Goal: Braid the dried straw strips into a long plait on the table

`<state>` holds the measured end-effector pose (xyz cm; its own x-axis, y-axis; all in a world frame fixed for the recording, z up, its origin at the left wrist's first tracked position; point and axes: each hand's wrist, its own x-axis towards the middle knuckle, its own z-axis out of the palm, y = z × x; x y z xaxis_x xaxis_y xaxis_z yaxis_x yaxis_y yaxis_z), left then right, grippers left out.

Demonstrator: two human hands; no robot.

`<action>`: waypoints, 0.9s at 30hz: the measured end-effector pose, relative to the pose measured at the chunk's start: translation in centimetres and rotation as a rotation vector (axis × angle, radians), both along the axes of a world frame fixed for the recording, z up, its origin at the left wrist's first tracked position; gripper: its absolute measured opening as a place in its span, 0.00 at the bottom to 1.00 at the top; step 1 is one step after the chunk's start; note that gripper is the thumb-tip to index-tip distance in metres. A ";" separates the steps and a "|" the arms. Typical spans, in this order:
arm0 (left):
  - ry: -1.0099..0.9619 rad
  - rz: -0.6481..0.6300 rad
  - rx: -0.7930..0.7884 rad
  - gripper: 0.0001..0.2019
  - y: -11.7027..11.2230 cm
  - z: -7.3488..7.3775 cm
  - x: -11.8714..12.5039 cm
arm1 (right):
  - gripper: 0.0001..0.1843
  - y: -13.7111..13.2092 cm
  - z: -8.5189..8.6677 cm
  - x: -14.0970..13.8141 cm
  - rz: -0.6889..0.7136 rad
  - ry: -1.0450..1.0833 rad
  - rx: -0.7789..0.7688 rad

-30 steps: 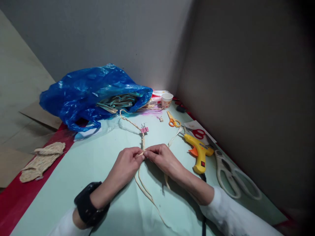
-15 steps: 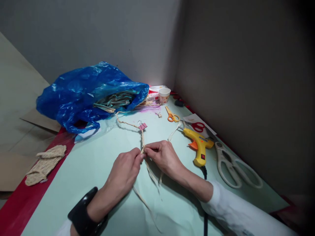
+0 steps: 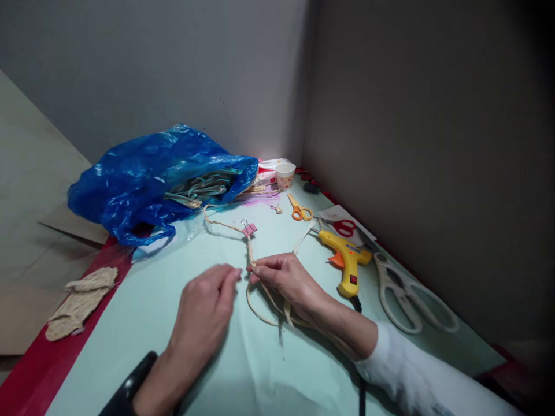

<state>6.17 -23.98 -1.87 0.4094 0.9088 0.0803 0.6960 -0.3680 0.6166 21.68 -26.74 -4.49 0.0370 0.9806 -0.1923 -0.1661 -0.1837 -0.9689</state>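
Note:
A thin cord of pale plant fibre, plaited like a braid (image 3: 250, 249), runs toward me from a pink binder clip (image 3: 249, 229). My right hand (image 3: 290, 282) pinches its near end between thumb and fingers. Loose fibre strands (image 3: 256, 312) trail below that pinch; one curves round under the right palm. Just left of the braid, my left hand (image 3: 203, 309) is apart from it, fingers curled in and thumb against them, with nothing visible in the grip. Beyond the clip, a twisted length of the cord (image 3: 221, 223) bends toward the blue bag.
A blue plastic bag (image 3: 143, 167) of dried fibres lies at the back left. On the right are a yellow glue gun (image 3: 347, 260), large white-handled scissors (image 3: 405, 297), orange scissors (image 3: 299, 209) and red scissors (image 3: 344, 227). A paper cup (image 3: 285, 176) stands behind; a woven piece (image 3: 82, 303) lies left.
My left hand has let go of the braid and drawn back to the left. A strand that hung toward me now loops right, under my right hand, which keeps its pinch.

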 end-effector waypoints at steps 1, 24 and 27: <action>-0.093 0.011 -0.058 0.11 0.7 0.0 -0.1 | 0.13 -0.1 0.0 0.1 0.007 0.002 0.004; -0.502 -0.021 -0.842 0.07 2.8 -1.9 1.2 | 0.10 -0.7 -0.2 0.8 0.088 -0.483 0.165; -0.464 -0.005 -0.733 0.07 2.5 -1.9 1.5 | 0.08 -1.0 0.8 0.9 0.132 -0.774 0.173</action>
